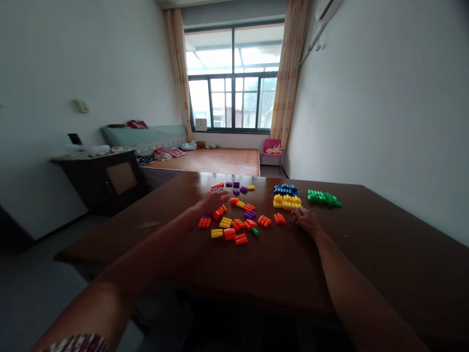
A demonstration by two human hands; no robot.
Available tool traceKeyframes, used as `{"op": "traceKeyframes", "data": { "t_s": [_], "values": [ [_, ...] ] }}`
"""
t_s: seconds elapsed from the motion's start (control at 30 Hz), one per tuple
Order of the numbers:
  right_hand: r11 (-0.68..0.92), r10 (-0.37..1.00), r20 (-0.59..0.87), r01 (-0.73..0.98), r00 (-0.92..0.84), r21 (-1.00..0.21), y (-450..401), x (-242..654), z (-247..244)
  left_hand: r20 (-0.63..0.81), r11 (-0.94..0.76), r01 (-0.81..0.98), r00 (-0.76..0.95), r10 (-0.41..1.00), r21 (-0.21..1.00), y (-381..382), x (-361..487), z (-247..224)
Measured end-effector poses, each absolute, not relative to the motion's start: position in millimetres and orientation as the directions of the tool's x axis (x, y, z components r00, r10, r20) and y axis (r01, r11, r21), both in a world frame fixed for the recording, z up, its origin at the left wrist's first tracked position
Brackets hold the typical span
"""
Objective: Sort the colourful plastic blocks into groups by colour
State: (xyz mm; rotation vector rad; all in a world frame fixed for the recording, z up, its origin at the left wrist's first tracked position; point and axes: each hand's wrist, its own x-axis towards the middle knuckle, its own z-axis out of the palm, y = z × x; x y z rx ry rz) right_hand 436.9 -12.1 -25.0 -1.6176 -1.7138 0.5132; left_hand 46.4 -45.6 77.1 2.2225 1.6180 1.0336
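Note:
Small ribbed plastic building blocks lie on a dark brown table (pixel 286 269). My left hand (pixel 215 198) reaches over the mixed, loose blocks with its fingers stretched out. Beneath and around it are orange blocks (pixel 220 212); its palm side is hidden. My right hand (pixel 306 218) rests low at the near edge of a grouped set of yellow blocks (pixel 287 201), fingers loosely bent and apart, with nothing visible in them. Behind the yellow set sit grouped blue blocks (pixel 286 189), and grouped green blocks (pixel 324 198) lie to the right.
Scattered purple blocks (pixel 249 214), loose yellow blocks (pixel 217 233) and a single green block (pixel 255 231) lie mid-table. Beyond the table are a bed (pixel 227 159) and a pink chair (pixel 272 144). A dark cabinet (pixel 98 176) stands at left.

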Motion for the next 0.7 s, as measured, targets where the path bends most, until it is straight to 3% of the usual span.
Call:
{"op": "traceKeyframes", "data": {
  "t_s": [0.1,0.17,0.23,0.57,0.7],
  "values": [
    [0.18,0.974,0.224,0.693,-0.027,-0.698,-5.1,436.3,-29.8,0.393,-0.561,0.719,0.415,0.82,0.411,-88.6,81.3,58.5],
    [0.196,0.974,0.221,0.695,-0.054,-0.692,-2.2,435.0,-32.2,0.253,-0.824,0.546,0.784,0.566,0.153,-111.4,103.4,41.6],
    [0.209,0.972,0.226,0.691,-0.067,-0.692,-1.6,433.3,-32.3,0.168,-0.891,0.45,0.876,0.453,0.054,-122.7,121.3,26.8],
    [0.252,0.964,0.244,0.673,-0.109,-0.695,-5.9,427.2,-26.2,0.174,-0.612,0.791,0.603,0.778,-0.005,-59.2,108.4,5.7],
    [0.277,0.95,0.294,0.709,-0.103,-0.649,-7.6,425.4,-20.1,0.297,-0.487,0.872,0.454,0.84,0.046,-36.2,66.4,16.6]
  ]
}}
